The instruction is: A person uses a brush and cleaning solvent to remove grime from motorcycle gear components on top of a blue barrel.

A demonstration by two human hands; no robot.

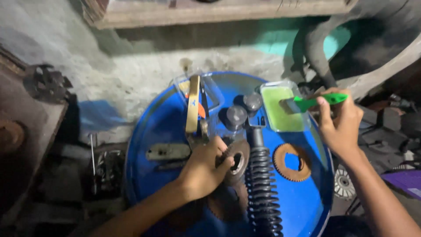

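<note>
Right hand (340, 125) pinches a green brush (313, 102), bristles dipped in the green-liquid tray (283, 109); up-right of the gear disc (237, 161) the left hand (204, 169) grips on the blue drum lid (162, 123).

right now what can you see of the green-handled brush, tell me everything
The brush has a bright green handle that looks like plastic, and a dark, flat bristle head. The right hand grips the handle, holding it roughly level. The bristles dip into pale green stuff in a clear rectangular tub at the blue drum top's far edge.
</note>
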